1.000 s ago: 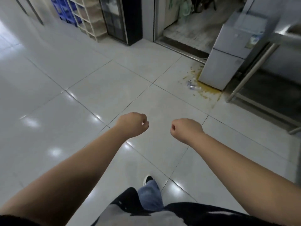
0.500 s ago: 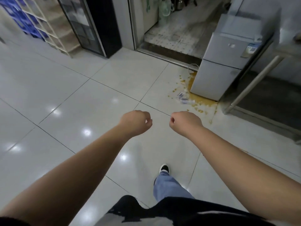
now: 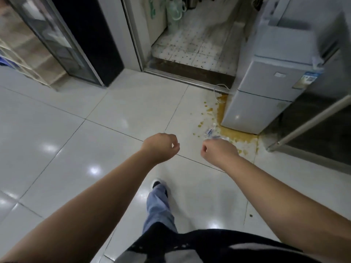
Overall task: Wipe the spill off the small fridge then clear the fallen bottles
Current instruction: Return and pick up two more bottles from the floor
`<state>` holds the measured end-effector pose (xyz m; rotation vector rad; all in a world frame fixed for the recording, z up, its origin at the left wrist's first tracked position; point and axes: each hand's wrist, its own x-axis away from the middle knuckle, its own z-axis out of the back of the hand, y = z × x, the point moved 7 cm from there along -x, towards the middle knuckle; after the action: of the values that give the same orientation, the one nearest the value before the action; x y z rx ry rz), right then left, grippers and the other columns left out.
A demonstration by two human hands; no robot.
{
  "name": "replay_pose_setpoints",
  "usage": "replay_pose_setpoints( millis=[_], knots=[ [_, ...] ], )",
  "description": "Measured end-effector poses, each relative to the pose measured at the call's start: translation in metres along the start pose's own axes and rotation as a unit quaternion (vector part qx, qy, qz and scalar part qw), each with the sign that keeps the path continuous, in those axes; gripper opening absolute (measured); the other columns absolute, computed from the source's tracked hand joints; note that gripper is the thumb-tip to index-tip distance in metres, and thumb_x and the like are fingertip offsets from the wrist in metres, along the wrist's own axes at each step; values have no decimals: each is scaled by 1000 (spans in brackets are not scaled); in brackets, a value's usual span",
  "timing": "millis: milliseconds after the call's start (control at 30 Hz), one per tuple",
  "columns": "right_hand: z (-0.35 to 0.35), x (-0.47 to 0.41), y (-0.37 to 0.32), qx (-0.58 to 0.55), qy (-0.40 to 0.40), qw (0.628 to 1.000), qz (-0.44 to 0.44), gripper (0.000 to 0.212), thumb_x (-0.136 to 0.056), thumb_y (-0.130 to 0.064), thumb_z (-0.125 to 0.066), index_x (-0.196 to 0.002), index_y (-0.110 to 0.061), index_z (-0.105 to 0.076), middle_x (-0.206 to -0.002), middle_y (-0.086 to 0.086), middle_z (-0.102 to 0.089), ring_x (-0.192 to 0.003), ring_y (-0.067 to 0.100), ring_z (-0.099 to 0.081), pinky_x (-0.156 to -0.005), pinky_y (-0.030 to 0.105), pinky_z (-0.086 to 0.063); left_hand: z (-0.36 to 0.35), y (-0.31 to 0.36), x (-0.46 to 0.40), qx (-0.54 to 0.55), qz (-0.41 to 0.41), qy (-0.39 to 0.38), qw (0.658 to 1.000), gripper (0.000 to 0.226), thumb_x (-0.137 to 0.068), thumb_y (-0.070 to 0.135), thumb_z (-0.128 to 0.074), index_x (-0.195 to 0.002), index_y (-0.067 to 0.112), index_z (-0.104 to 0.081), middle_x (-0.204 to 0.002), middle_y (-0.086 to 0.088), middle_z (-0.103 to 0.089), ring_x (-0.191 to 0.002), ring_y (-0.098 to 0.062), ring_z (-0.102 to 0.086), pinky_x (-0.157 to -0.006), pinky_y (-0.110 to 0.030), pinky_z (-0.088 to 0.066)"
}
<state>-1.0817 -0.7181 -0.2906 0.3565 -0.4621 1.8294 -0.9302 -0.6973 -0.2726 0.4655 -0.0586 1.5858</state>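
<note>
amber-brown spill [image 3: 232,132] is pooling on the white floor tiles [image 3: 117,111] right against the base of the small fridge [image 3: 264,99], with droplets scattering out toward the doorway [image 3: 191,54]. fallen bottle [image 3: 209,132], clear with a blue label, is lying on its side at the puddle's near edge; can't tell how many bottles there are, it's too small.

compared with the earlier frames, fridge and spill are sitting closer and lower in view, and the shelving [image 3: 24,59] on the left is sliding out of frame. a leg is stepping forward. so the person is closing in on the mess, and the approach looks nearly done.

left hand [image 3: 161,147] and right hand [image 3: 218,151] are hanging out in front, fingers loosely curled, gripping nothing, same posture as before. right hand is overlapping the puddle edge in view but is well above the floor, touching nothing.

no cloth or wipe is showing anywhere. judgement: wiping isn't starting yet; something to wipe with is needed first. no spill is visible on the fridge's own panels from here.
</note>
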Motion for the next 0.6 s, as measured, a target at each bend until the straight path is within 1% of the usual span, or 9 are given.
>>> replay_pose_setpoints(
  millis=[100,167,200,233,300,333,433,500,600],
  knots=[
    [27,-47,11,-37,13,997,-65,27,-96,-23,-35,-110,-16,-57,-114,5,-58,-104,26,-55,-78,29,-43,26,-1,-69,4,-61,-6,998,24,-93,34,-40,-100,22,-59,-101,0,-64,-94,-19,-55,-73,-26,-40],
    [46,-69,20,-57,17,991,-120,31,-96,-23,-34,-116,-18,-56,-117,6,-58,-107,26,-54,-81,30,-44,42,2,-111,-10,-101,-27,995,25,-93,34,-39,-100,22,-60,-102,1,-64,-95,-19,-55,-74,-26,-41],
    [53,-78,24,-71,20,987,-143,31,-96,-23,-34,-117,-19,-56,-116,6,-58,-108,27,-55,-81,31,-44,48,5,-131,-18,-122,-38,992,26,-93,34,-38,-101,22,-59,-103,2,-63,-97,-19,-55,-74,-26,-41],
    [60,-87,27,-84,25,983,-163,30,-95,-22,-33,-114,-19,-57,-111,6,-59,-107,27,-55,-79,30,-44,54,10,-149,-28,-142,-48,988,27,-93,34,-38,-102,22,-59,-105,2,-63,-98,-19,-55,-74,-26,-40],
    [70,-104,38,-119,36,971,-207,22,-93,-21,-36,-100,-19,-57,-100,4,-59,-102,26,-57,-72,27,-42,64,24,-187,-44,-176,-65,981,28,-93,34,-36,-105,21,-59,-108,2,-62,-102,-20,-54,-73,-26,-39],
    [74,-110,44,-142,38,963,-228,21,-93,-21,-38,-100,-18,-57,-99,3,-60,-99,24,-57,-71,26,-41,68,30,-204,-46,-188,-75,978,29,-94,33,-36,-106,20,-59,-109,1,-62,-103,-21,-53,-74,-27,-39],
    [78,-122,66,-194,41,939,-282,25,-93,-23,-39,-105,-21,-61,-106,1,-62,-97,22,-57,-75,27,-44,66,52,-247,-40,-217,-110,969,31,-94,35,-37,-109,19,-59,-114,-1,-61,-106,-23,-53,-79,-29,-42],
    [77,-133,85,-214,42,926,-310,26,-94,-24,-39,-109,-22,-60,-108,1,-63,-98,22,-57,-76,27,-43,59,64,-273,-45,-229,-130,964,32,-94,36,-37,-109,20,-60,-114,-2,-61,-106,-23,-53,-83,-30,-44],
    [69,-162,113,-241,26,912,-330,28,-93,-21,-39,-112,-21,-59,-106,1,-63,-96,21,-58,-72,27,-42,45,75,-317,-48,-228,-157,960,30,-93,35,-38,-106,20,-60,-110,-1,-62,-101,-21,-54,-80,-28,-43]
  ],
)
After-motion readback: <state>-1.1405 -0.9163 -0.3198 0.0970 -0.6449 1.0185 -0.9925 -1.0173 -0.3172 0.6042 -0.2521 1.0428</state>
